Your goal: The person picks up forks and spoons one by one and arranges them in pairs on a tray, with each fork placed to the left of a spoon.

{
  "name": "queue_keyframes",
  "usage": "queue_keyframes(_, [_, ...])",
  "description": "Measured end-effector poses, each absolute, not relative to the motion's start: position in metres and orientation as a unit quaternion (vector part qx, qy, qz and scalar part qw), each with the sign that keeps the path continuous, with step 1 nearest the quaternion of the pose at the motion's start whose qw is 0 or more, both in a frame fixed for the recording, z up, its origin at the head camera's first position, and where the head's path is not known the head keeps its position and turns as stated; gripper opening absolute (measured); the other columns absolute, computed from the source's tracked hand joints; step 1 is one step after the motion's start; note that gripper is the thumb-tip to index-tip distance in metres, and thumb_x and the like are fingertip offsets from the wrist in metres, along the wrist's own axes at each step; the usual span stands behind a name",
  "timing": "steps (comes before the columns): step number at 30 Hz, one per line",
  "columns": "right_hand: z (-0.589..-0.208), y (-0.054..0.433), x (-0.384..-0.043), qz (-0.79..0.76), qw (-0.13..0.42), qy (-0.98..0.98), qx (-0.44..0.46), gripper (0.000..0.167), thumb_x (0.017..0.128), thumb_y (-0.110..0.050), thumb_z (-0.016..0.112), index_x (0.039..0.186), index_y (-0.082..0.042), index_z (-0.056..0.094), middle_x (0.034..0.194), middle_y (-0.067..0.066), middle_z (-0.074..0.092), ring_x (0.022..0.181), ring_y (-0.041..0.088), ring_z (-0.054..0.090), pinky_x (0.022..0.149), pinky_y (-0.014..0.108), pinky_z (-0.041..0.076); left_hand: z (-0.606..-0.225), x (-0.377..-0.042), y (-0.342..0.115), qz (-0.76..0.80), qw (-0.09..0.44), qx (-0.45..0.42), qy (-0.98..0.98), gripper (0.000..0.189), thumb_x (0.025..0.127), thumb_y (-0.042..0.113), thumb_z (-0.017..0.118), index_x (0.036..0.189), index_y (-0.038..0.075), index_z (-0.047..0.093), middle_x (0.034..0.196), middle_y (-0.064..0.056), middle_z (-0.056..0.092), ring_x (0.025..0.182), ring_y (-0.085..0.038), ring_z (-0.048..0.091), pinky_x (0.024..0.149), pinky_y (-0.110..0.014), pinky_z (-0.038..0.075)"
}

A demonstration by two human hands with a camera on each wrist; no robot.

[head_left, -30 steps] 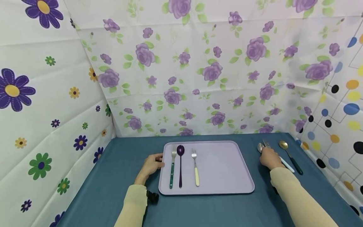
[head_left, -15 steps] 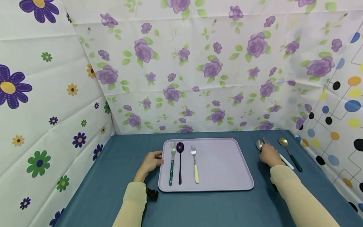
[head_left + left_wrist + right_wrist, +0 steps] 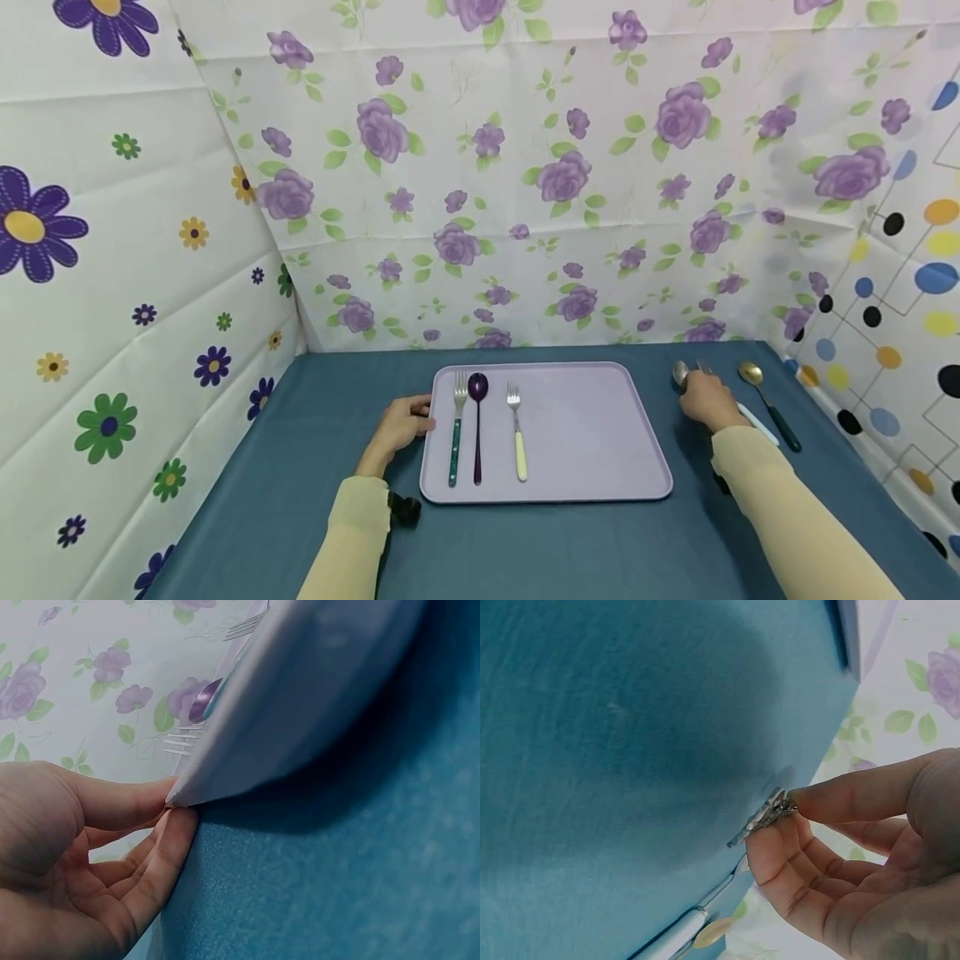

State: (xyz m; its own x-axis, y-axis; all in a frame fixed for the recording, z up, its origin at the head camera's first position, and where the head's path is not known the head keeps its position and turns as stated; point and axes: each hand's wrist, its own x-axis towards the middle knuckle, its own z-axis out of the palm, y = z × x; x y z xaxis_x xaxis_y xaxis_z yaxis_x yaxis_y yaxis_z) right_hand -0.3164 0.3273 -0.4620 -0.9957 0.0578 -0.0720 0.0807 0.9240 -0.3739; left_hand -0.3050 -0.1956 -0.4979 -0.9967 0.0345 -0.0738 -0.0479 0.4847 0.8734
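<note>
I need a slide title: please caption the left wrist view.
Left hand pinches the tray at its edge, a spoon peeking over.

In the head view, the right hand [image 3: 707, 402] hides most of the silver spoon's handle [image 3: 761, 816] and the middle of the white-handled fork [image 3: 758, 423]. The bottom edge crops both sleeves [image 3: 347, 533]; the left wrist view cuts off the lilac tray [image 3: 292, 705].

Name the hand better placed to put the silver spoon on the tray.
Right, most likely: the right hand pinches the silver spoon, while the left hand pinches the left edge of the lilac tray.
</note>
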Motion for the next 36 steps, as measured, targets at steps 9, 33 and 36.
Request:
queue_keyframes(9, [-0.449, 0.314, -0.317, -0.204, 0.051, 0.977, 0.038, 0.038, 0.094, 0.001, 0.049, 0.128, 0.016, 0.059, 0.127, 0.04, 0.057, 0.107, 0.055, 0.058, 0.089, 0.066, 0.049, -0.498, -0.307, -0.194, 0.504, 0.028, -0.013, 0.863, 0.053, 0.091, -0.005, 0.071, 0.143, -0.004, 0.06, 0.104, -0.013, 0.066, 0.096, -0.023, 0.068, 0.086, -0.04, 0.061])
queue_keyframes(33, [-0.436, 0.274, -0.316, -0.253, 0.054, 0.966, 0.001, 0.05, 0.092, 0.005, 0.044, 0.14, 0.013, 0.053, 0.134, 0.039, 0.054, 0.064, 0.024, 0.047, 0.061, 0.037, 0.044, -0.497, -0.305, -0.191, 0.503, 0.021, -0.017, 0.864, 0.052, 0.09, -0.005, 0.071, 0.141, -0.006, 0.061, 0.102, -0.013, 0.067, 0.094, -0.024, 0.07, 0.087, -0.043, 0.061])
queue_keyframes(36, [-0.437, 0.27, -0.317, -0.257, 0.054, 0.965, 0.0, 0.05, 0.092, 0.005, 0.044, 0.14, 0.011, 0.053, 0.129, 0.038, 0.057, 0.062, 0.023, 0.045, 0.06, 0.036, 0.043, -0.497, -0.304, -0.19, 0.505, 0.021, -0.021, 0.863, 0.052, 0.09, -0.006, 0.071, 0.141, -0.005, 0.061, 0.102, -0.013, 0.067, 0.094, -0.024, 0.07, 0.087, -0.043, 0.061])
